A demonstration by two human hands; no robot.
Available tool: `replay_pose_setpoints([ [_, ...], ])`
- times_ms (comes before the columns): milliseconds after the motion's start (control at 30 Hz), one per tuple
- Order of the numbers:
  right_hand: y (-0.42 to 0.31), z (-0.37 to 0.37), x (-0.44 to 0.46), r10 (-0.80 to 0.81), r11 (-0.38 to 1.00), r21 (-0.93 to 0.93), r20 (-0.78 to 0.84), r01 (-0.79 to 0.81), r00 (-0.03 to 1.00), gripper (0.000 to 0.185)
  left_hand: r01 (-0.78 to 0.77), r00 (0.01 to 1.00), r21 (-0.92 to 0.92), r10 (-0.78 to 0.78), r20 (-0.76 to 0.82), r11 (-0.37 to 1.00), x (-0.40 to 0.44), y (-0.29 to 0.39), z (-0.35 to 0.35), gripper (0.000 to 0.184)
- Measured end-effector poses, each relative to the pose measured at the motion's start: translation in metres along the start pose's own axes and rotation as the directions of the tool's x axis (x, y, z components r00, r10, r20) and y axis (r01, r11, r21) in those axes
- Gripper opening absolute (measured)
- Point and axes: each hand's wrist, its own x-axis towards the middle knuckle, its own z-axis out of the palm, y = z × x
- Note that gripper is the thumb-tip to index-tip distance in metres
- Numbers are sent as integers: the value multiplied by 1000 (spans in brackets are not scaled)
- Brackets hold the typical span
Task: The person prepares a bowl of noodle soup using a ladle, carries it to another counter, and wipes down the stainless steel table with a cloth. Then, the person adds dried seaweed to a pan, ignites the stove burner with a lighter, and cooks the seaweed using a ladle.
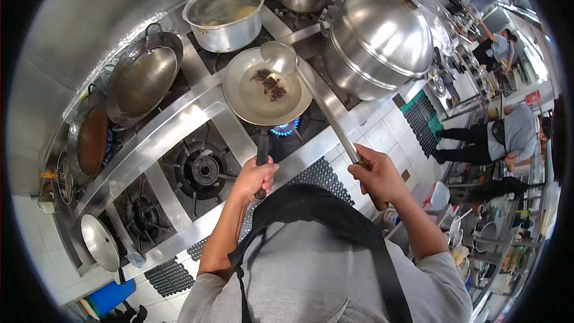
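My left hand (254,178) is closed round the black handle of a frying pan (242,93), which sits over a lit blue burner flame (284,127). Small dark pieces (270,85) lie in the middle of the pan. In my right hand (375,173) is the long handle of a metal ladle (278,58); the ladle's bowl is over the pan's far rim. Whether the bowl holds anything is hard to tell.
Behind the pan stand an open pot of liquid (224,34) and a large domed steamer (379,45). Woks (143,84) line the left; another pan (100,242) rests lower left. Two people (517,134) are at the right beyond the stove.
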Motion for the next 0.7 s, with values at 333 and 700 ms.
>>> replay_pose_setpoints([
  [333,40,9,-27,147,981,-126,-2,-146,989,40,64,998,-27,-63,30,998,10,-95,-18,22],
  [700,54,26,-22,57,942,-327,-56,-72,997,45,66,996,-57,-62,70,996,27,-121,-34,22],
])
